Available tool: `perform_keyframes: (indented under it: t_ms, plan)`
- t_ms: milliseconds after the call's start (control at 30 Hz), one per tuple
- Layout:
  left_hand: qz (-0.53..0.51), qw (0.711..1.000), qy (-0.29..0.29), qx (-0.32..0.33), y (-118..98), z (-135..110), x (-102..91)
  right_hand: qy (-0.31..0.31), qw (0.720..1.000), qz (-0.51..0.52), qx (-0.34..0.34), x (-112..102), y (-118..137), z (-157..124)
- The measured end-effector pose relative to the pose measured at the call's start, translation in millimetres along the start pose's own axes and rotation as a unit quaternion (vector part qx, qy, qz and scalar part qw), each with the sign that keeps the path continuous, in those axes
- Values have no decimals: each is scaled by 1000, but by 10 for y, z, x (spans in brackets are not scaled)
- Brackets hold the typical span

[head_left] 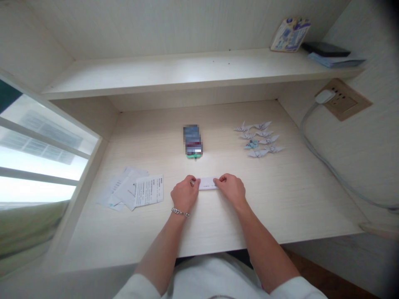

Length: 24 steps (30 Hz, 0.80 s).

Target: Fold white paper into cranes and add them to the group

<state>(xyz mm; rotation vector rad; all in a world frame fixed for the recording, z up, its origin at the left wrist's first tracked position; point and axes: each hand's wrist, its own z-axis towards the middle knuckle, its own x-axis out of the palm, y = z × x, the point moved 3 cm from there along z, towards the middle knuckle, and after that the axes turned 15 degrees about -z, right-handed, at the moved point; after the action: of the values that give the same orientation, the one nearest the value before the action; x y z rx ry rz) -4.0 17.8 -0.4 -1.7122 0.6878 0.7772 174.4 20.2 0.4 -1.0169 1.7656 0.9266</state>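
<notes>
Both hands meet at the centre of the frame, just below the middle, on a pale wooden worktop (280, 207). The left hand (183, 194), with a chain bracelet (180, 212) at its wrist, pinches the left end of a small folded strip of white paper (207, 183); its fingers (193, 181) are closed on that end. The right hand (230, 189) grips the right end of the same strip, fingers (220, 180) curled down onto it. The strip lies flat on the worktop between the two hands.

Above the hands, near the frame's centre, lies a phone (192, 141) with a green edge, its face blurred. To the right of it, a cluster of small folded paper cranes (259, 139) sits on the worktop, well apart from the hands. At lower left, several printed sheets (132, 192) overlap in a loose fan.

A shelf (156, 72) runs across the upper frame; at its right end lean a colourful packet (290, 34) and a dark flat box (326, 49). On the right wall, a white plug (324, 96) sits in a socket, its cable (314, 153) trailing down. A window (37, 158) fills the left edge.
</notes>
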Motion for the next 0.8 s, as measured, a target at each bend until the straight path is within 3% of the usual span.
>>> perform_keyframes:
  t_ms: [300, 367, 433, 533, 800]
  plan:
    - [-2, 1000, 8, -3, 9, 14, 2, -36, 998, -45, 6, 13, -27, -56]
    - [2, 1000, 8, -1, 8, 14, 5, -89, 994, -55, -43, 1, 34, -94]
    - [7, 1000, 8, -3, 5, 14, 5, -150, 977, -60, -141, 11, 152, -166]
    - [10, 1000, 9, -10, -7, 6, -5, -158, 936, -63, -309, 137, 358, -331]
    - [-8, 1000, 11, -19, -71, -36, -46, -201, 926, -43, -317, 386, 428, -617]
